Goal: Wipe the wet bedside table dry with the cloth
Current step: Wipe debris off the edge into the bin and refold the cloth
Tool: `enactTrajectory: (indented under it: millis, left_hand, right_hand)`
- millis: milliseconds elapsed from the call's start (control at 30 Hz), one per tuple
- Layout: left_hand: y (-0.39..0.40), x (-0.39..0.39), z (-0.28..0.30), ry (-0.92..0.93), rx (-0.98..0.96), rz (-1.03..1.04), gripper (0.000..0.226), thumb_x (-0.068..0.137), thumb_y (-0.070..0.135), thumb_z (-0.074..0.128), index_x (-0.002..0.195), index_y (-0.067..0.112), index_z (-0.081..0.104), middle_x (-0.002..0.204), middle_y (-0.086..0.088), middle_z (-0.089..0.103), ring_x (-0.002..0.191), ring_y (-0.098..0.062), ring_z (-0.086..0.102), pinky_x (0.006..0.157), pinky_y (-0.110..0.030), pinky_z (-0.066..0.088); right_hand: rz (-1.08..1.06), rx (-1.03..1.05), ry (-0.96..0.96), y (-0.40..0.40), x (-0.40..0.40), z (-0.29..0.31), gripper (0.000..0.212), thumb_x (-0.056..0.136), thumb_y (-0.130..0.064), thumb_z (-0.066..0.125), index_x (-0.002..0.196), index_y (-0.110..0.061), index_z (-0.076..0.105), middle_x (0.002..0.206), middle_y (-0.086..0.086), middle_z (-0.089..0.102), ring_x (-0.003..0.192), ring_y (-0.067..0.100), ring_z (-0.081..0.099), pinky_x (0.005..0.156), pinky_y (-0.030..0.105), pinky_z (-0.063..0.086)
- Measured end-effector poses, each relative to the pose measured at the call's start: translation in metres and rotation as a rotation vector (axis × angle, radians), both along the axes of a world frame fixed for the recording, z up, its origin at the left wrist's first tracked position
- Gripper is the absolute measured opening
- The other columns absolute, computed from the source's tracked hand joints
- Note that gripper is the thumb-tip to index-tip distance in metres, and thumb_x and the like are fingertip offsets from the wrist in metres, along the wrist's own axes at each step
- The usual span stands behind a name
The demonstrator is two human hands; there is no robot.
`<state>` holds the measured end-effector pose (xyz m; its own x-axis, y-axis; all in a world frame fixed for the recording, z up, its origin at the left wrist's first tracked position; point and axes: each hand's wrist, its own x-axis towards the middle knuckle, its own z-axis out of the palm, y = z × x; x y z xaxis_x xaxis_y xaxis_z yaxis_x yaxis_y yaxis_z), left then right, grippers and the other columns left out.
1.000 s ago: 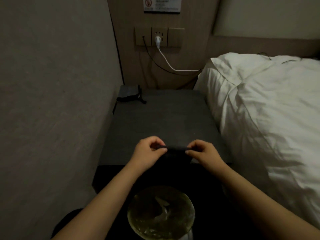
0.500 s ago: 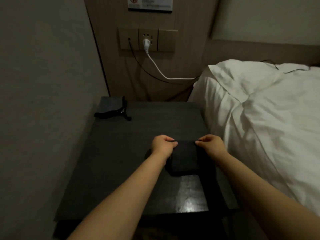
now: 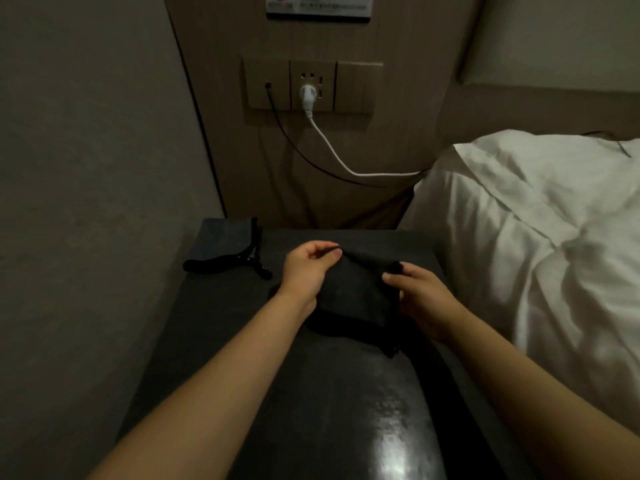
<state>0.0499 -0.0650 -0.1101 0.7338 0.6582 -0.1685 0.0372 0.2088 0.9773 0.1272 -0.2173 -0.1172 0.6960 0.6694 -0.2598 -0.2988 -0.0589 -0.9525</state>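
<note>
A dark cloth [image 3: 356,292] hangs just above the middle of the dark bedside table [image 3: 214,327], its lower edge draping onto the top. My left hand [image 3: 306,271] pinches the cloth's far left corner. My right hand [image 3: 420,296] pinches its far right corner. The near part of the table top shines with a wet sheen [image 3: 391,441].
A dark pouch with a black strap [image 3: 227,249] lies at the table's far left corner. A wall [image 3: 86,202] runs along the left side. The white bed [image 3: 540,244] presses against the right side. A white cable [image 3: 332,147] and a black cable hang from the wall sockets behind.
Both hands have carried the cloth from the table's near edge forward over the middle. The view has moved closer to the table, and the bowl seen near my body has left the frame.
</note>
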Motion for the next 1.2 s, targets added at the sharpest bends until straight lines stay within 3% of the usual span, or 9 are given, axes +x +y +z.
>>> enactTrajectory:
  millis: [133,200,300,467,567,667,800,1033,1200]
  left_hand:
    - [0.058,-0.002,0.003,0.136,0.376,0.116,0.009,0.093,0.012,0.056,0.092,0.014,0.064,0.089,-0.001,0.064,0.089,-0.018,0.058,0.070,-0.028,0.049]
    - [0.095,-0.008,-0.004,0.394,0.790,0.136,0.037,0.092,0.029,0.057,0.123,0.010,0.056,0.123,-0.009,0.059,0.116,-0.023,0.052,0.092,-0.032,0.044]
    - [0.138,-0.021,-0.019,0.859,1.093,-0.185,0.089,0.085,0.059,0.051,0.151,0.010,0.015,0.159,-0.011,0.012,0.147,-0.029,0.008,0.117,-0.041,0.014]
    - [0.146,-0.034,-0.037,0.868,1.091,-0.249,0.077,0.093,0.045,0.047,0.151,0.011,0.011,0.160,-0.008,0.008,0.147,-0.025,0.009,0.117,-0.037,0.019]
    - [0.147,-0.040,-0.027,0.775,1.091,-0.110,0.046,0.094,0.015,0.046,0.139,0.007,0.042,0.143,-0.014,0.046,0.126,-0.027,0.047,0.097,-0.033,0.046]
    - [0.160,-0.050,-0.003,0.547,0.745,0.262,0.030,0.092,0.005,0.044,0.116,0.002,0.061,0.104,-0.020,0.065,0.094,-0.033,0.062,0.073,-0.030,0.046]
    - [0.175,-0.065,0.034,0.330,0.390,0.612,0.028,0.092,0.003,0.040,0.108,0.006,0.062,0.073,-0.005,0.054,0.072,-0.024,0.057,0.062,-0.028,0.045]
    - [0.172,-0.067,0.050,0.289,0.569,0.619,0.036,0.092,0.004,0.042,0.123,0.003,0.059,0.117,-0.020,0.064,0.107,-0.034,0.060,0.096,-0.047,0.048]
    - [0.170,-0.065,0.040,0.325,0.558,0.559,0.040,0.094,0.003,0.040,0.131,0.010,0.055,0.121,-0.013,0.062,0.108,-0.028,0.059,0.095,-0.035,0.047]
  right_hand:
    - [-0.014,0.077,0.004,0.037,0.009,0.018,0.017,0.091,-0.011,0.049,0.096,-0.009,0.065,0.092,0.005,0.071,0.086,0.018,0.070,0.070,0.030,0.058]
    - [-0.026,0.117,0.038,0.052,0.012,0.027,0.019,0.092,-0.012,0.048,0.103,-0.008,0.063,0.100,0.007,0.070,0.093,0.020,0.069,0.075,0.031,0.056]
    - [-0.093,0.136,0.115,0.077,0.020,0.036,0.016,0.095,-0.015,0.044,0.093,-0.015,0.060,0.098,0.004,0.066,0.094,0.021,0.064,0.077,0.031,0.050]
    - [-0.139,0.095,0.258,0.120,0.029,0.041,0.039,0.094,-0.026,0.047,0.128,-0.008,0.050,0.116,0.007,0.063,0.100,0.021,0.061,0.070,0.031,0.048]
    - [-0.122,0.075,0.298,0.146,0.026,0.044,0.040,0.094,-0.027,0.046,0.129,-0.007,0.050,0.104,0.006,0.065,0.092,0.021,0.063,0.066,0.031,0.048]
    - [-0.056,0.078,0.326,0.171,0.018,0.046,0.039,0.095,-0.028,0.045,0.127,-0.007,0.050,0.099,0.005,0.064,0.088,0.020,0.062,0.063,0.030,0.046]
    - [0.060,0.060,0.383,0.208,0.003,0.042,0.035,0.095,-0.027,0.045,0.123,-0.009,0.052,0.095,0.006,0.064,0.083,0.021,0.062,0.060,0.030,0.047]
    - [0.218,-0.056,0.397,0.266,-0.022,0.007,0.038,0.087,-0.009,0.054,0.125,-0.010,0.052,0.117,0.013,0.060,0.097,0.029,0.062,0.071,0.037,0.056]
    - [0.134,-0.344,-0.070,0.281,-0.025,-0.008,0.039,0.086,-0.001,0.055,0.125,-0.002,0.049,0.126,0.017,0.056,0.113,0.032,0.055,0.095,0.037,0.048]
